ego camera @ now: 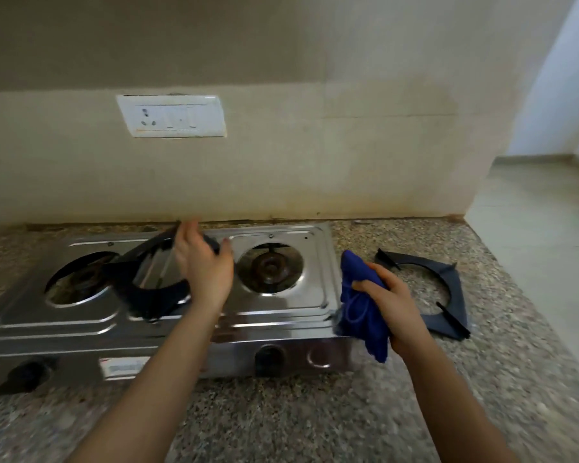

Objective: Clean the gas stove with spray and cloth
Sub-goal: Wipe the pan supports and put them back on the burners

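Speckled tabletop (281,412) carries the gas stove (281,320). Left hand (204,265) grips a tilted pan support (147,305) above it; right hand (395,305) clutches the blue cloth (355,272) at its right front corner. A slack grip could drop the support.

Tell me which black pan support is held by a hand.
The tilted pan support above the stove, in the left hand; the other pan support lies flat on the countertop.

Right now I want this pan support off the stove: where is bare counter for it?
The counter in front of the stove, below its knobs, is bare. Right of the stove is crowded: the other pan support, plus your right hand gripping the cloth.
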